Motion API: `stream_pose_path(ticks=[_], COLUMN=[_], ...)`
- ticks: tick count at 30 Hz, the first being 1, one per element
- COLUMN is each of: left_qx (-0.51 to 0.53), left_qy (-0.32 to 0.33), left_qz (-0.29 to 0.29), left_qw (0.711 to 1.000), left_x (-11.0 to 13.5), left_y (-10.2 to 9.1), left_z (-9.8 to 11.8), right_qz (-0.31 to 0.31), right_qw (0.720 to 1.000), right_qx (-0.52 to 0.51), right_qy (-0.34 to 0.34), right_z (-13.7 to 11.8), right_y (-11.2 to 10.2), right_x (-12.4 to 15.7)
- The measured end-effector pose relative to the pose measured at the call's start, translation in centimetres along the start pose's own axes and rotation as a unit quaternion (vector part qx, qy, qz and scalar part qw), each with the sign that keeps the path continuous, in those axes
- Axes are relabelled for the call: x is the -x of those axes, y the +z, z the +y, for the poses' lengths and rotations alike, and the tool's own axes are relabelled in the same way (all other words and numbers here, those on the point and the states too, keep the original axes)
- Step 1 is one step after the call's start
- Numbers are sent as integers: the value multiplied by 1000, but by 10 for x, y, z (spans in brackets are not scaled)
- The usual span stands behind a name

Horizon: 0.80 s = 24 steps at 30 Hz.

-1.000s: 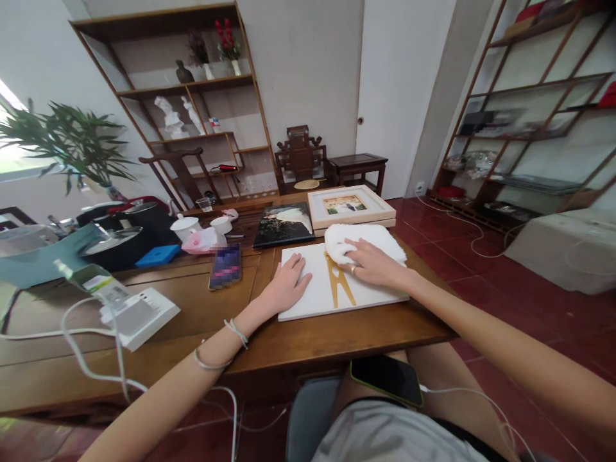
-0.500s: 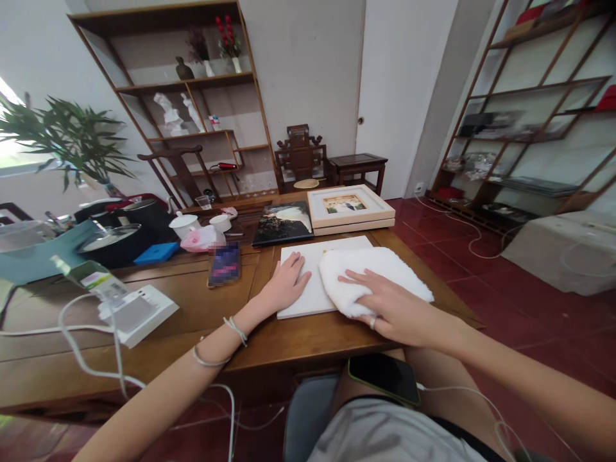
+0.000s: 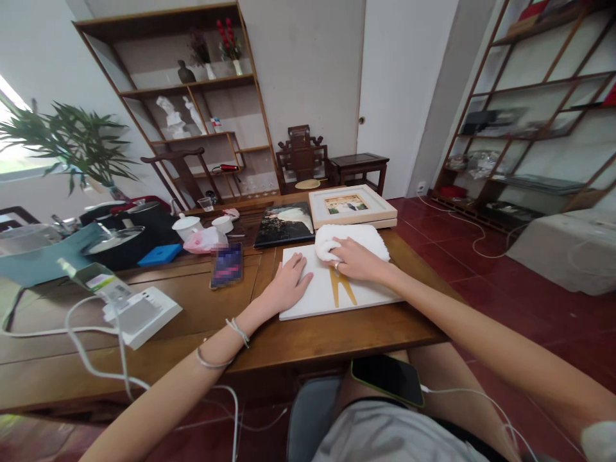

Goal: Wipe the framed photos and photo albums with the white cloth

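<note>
A flat white board (image 3: 308,298) lies near the table's front edge, with a gold shape (image 3: 342,287) like two legs showing on its face. My left hand (image 3: 289,282) rests flat on the board's left part, fingers stretched out and holding nothing. Bunched under my right hand (image 3: 359,260) is a fluffy white towel (image 3: 368,239); the fingers press into its near left side. The towel covers the board's far right part and hides the top of the gold shape.
Behind the board lie a dark picture panel (image 3: 283,224) and a pale framed picture (image 3: 353,204). To the left are a blurred-out phone (image 3: 226,265), a white box (image 3: 149,314) with cables, and a black pot (image 3: 115,247). Another phone (image 3: 387,378) rests on my lap.
My right hand has moved the towel away from me and slightly left, toward the board's far edge. The gold shape is now uncovered in part. My left hand stays in place.
</note>
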<state>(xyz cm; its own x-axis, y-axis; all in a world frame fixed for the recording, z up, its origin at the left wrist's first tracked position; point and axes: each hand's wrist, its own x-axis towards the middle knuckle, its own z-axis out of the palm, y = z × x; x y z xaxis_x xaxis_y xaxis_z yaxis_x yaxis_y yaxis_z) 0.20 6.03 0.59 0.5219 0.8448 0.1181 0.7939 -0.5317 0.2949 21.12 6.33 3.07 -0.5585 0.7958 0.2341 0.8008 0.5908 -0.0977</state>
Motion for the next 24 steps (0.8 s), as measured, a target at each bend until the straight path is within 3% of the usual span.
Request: stream_pose_path(ticks=[4,14,19,24], left_qx=[-5,-10,-7,-2], left_qy=[3,3,14,15], left_qz=[6,4,15,31], left_qw=[1000,1000,1000,999], left_x=[0,0,-1,0], left_y=[1,2,3,4], left_z=[0,0,-2,-2], right_qz=[-9,-52,-33,-11], right_qw=[1000,996,995,998], right_qx=[9,-39,-69,-41], right_qy=[-5,-56,-64,-55], right_z=[-15,-72,-63,-39], right_y=[-1,-16,-18,-12], right_x=[16,93,87,53])
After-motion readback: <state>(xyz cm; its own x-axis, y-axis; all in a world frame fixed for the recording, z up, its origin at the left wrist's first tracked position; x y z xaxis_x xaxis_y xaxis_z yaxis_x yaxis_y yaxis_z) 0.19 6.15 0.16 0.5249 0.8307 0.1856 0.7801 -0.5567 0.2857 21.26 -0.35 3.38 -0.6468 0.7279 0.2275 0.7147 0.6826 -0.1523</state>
